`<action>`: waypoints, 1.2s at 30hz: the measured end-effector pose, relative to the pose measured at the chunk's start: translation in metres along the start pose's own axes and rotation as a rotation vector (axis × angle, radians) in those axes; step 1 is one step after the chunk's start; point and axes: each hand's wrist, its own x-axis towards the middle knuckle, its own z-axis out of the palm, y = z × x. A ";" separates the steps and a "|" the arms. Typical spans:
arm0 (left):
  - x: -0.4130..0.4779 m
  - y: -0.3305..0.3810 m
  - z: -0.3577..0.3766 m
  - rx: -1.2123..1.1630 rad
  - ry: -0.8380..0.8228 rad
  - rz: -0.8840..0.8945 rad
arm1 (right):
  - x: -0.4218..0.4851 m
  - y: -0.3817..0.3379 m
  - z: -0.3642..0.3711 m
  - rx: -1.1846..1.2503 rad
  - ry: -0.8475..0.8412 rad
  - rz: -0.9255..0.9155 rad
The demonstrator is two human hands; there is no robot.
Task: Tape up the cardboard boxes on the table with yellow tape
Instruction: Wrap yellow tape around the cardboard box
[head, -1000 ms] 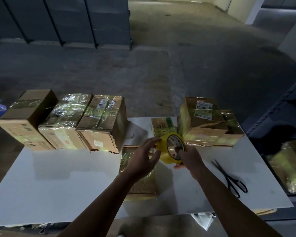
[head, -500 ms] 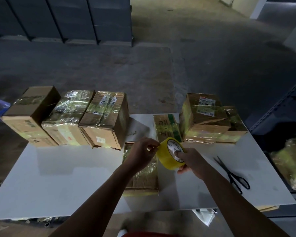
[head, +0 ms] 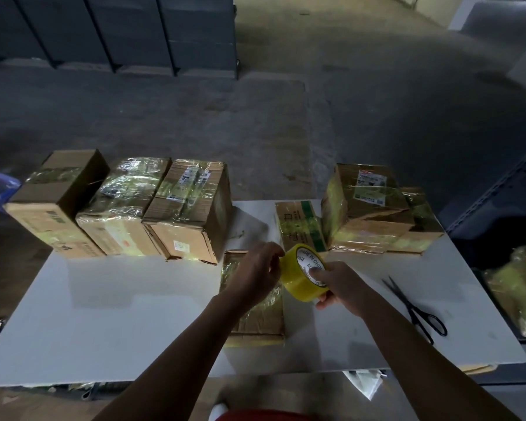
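Observation:
A roll of yellow tape is held above the table's middle. My right hand grips it, with fingers through the core and the thumb underneath. My left hand touches the roll's left side with curled fingers, picking at the tape surface. Under my hands lies a flat cardboard box partly wrapped in yellow tape. Three boxes stand in a row at the back left. A stack of taped boxes sits at the back right, with a small box beside it.
Black scissors lie on the white table to the right of my hands. A shelf at the far right holds a taped package. Grey cabinets line the far wall across a concrete floor.
The roll has tilted, its open core now faces up and right. My left hand went from spread open beside the roll to curled against its left side.

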 end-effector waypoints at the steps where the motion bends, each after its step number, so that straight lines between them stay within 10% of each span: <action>1: 0.000 0.001 0.002 0.015 0.017 -0.003 | 0.000 -0.001 0.001 0.003 0.002 0.002; 26: 0.011 -0.009 -0.012 -0.193 -0.297 -0.109 | -0.004 -0.005 -0.011 -0.084 -0.073 -0.003; 36: -0.002 0.006 0.000 0.055 0.018 0.123 | -0.008 -0.009 -0.003 -0.034 -0.053 0.005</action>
